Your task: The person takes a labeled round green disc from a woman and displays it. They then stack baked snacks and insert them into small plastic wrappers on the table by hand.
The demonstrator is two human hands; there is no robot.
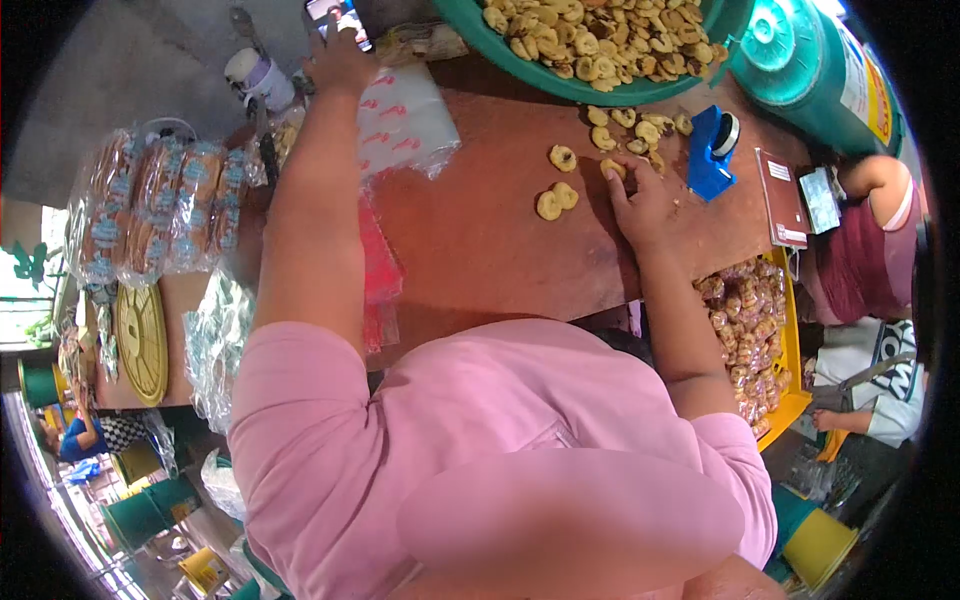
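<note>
My left hand (340, 62) reaches to the top left, its fingers spread over the lower edge of a lit phone (352, 22). Thumb and fingers of my right hand (640, 200) close round a curled yellow-brown piece (612, 169) on the red-brown table (500, 240). Several similar pieces (650, 130) lie loose just beyond it. Three more, one single piece (562, 157) and a touching pair (557, 200), are to its left. A green basin (590, 95) heaped with these pieces stands at the far edge.
Printed plastic bags (405, 120) and red bags (380, 260) lie left of centre. Packed goods (160, 200) stand farther left. A blue tape dispenser (712, 160) is right of my right hand, above a yellow crate (790, 350) of packets. Other people sit at the right and far left.
</note>
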